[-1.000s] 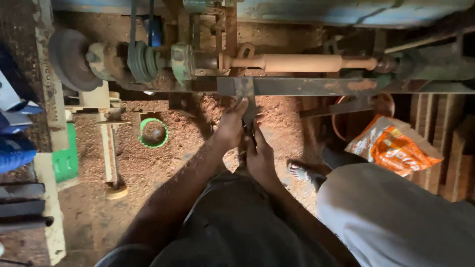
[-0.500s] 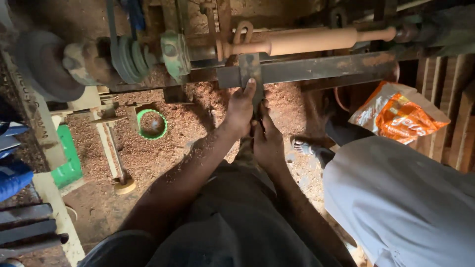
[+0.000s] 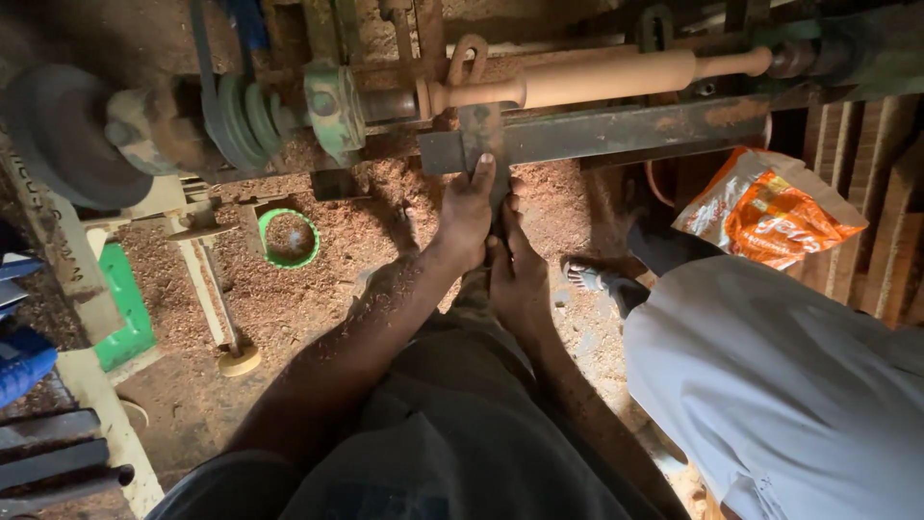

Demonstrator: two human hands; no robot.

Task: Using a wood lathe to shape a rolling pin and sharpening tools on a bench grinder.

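Left hand: the left hand (image 3: 469,214) reaches up toward 12 o'clock, fingers wrapped on the upright metal tool rest (image 3: 481,144), thumb tip pressed flat against its face; it is grasping that piece.
Right hand: the right hand (image 3: 520,274) sits just at 5 o'clock of the left, touching it, fingers curled around something thin between the two hands; what it grips is hidden, possibly a handle of a turning tool, so I cannot tell the object.
Workpiece: a pale turned wooden spindle (image 3: 597,79) shaped like a rolling pin lies horizontally in the lathe, at 12 to 1 o'clock of the hands, just above the tool rest.
Rail: a rusty metal bar (image 3: 626,130) runs left to right under the spindle, dusted with sawdust.
Drive end: a green stepped pulley (image 3: 245,120) and a grey flywheel (image 3: 58,135) sit at 10 o'clock, well apart from the hands.
Floor: sawdust-covered floor (image 3: 318,289) holds a green ring-shaped container (image 3: 289,238) at 9 o'clock of the left hand.
Other person: a person in a pale grey garment (image 3: 789,385) is at 4 o'clock; an orange and white bag (image 3: 770,207) lies at 2 o'clock.
Change: against half a second ago the left hand is in the same grip on the tool rest and the right hand is likewise close under it; the spindle and rail now appear higher and more level in the view, and the flywheel shows more fully at the left.
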